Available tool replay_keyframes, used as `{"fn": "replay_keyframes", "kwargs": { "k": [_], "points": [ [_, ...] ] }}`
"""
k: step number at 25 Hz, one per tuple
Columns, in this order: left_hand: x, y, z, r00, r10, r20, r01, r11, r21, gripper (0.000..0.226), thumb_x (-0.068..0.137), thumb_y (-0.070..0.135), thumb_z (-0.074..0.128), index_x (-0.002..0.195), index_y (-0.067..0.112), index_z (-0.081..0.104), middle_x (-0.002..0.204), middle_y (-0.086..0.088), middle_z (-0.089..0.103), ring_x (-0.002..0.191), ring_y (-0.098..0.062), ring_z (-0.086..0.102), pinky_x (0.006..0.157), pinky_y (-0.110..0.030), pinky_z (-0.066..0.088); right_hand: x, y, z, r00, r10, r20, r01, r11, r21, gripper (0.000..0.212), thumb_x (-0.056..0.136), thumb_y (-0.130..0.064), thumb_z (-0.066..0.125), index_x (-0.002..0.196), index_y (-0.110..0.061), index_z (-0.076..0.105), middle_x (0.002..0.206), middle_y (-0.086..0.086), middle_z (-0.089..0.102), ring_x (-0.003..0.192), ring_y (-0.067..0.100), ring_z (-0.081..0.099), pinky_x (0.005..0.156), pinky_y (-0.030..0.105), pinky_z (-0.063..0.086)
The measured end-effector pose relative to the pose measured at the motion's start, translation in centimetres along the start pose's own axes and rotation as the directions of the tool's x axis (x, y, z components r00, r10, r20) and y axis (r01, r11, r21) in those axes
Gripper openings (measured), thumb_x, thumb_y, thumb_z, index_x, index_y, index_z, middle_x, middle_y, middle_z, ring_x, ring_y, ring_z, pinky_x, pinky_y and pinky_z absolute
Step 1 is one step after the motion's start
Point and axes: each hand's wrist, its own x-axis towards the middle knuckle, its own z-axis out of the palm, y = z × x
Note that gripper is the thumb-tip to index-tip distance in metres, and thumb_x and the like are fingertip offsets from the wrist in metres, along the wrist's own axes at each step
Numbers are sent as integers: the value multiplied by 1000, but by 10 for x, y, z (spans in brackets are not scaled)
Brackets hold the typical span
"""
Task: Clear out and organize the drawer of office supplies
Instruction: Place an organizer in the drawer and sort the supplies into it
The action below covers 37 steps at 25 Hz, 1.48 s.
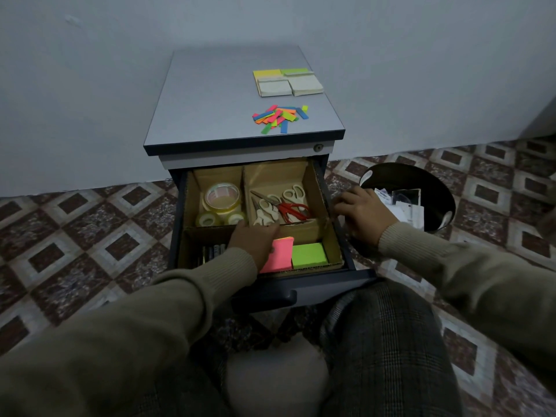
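Note:
The open drawer (349, 248) holds a cardboard divider with three compartments. Tape rolls (222, 198) lie in the back left one, several scissors (279, 206) in the back right one. In the front compartment a pink sticky-note pad (281, 255) stands beside a green pad (308, 255), with dark pens (212, 252) at its left. My left hand (254, 240) reaches into the front compartment and holds the pink pad at its left edge. My right hand (362, 213) rests curled on the drawer's right rim, holding nothing that I can see.
On the cabinet top (210, 100) lie stacked sticky-note pads (287, 82) and a loose heap of coloured page flags (281, 117). A dark waste bin (418, 182) with papers inside stands on the tiled floor to the right. My knees are below the drawer front.

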Motion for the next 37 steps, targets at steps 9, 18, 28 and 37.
{"fn": "replay_keyframes", "kwargs": {
  "k": [9, 18, 28, 37],
  "points": [
    [2, 2, 1, 991, 72, 113, -101, 958, 269, 45, 95, 14, 38, 138, 23, 34, 128, -1, 57, 121, -19, 49, 108, -39, 18, -4, 0, 0, 998, -31, -62, 33, 999, 30, 44, 37, 4, 86, 76, -11, 72, 86, 11, 69, 77, 35, 66, 63, 45, 52],
    [8, 6, 10, 966, -16, 260, -8, 996, 92, 44, 99, 18, 34, 141, 5, 31, 149, -8, 31, 140, -21, 21, 116, -37, -1, -11, 7, 1, 999, -8, -32, 10, 998, 60, 41, 45, 8, 82, 79, -13, 72, 92, 10, 71, 84, 35, 66, 68, 45, 50],
    [20, 3, 3, 823, -45, 567, -235, 881, 411, 39, 97, 39, 36, 127, 19, 52, 135, -3, 48, 138, -25, 25, 111, -60, -2, -6, 4, -2, 1000, -12, 14, 12, 1000, 27, 40, 44, 4, 85, 78, -12, 72, 86, 9, 71, 75, 33, 66, 64, 42, 51],
    [37, -27, -48, 976, 162, 144, -122, 960, -252, 9, 89, 24, 50, 82, 20, 50, 88, -2, 58, 83, -16, 53, 74, -30, 44, 22, 7, -24, 986, 93, 138, -102, 993, 54, 36, 82, -1, 57, 116, -11, 63, 121, 10, 60, 112, 31, 52, 90, 39, 36]
  ]
}}
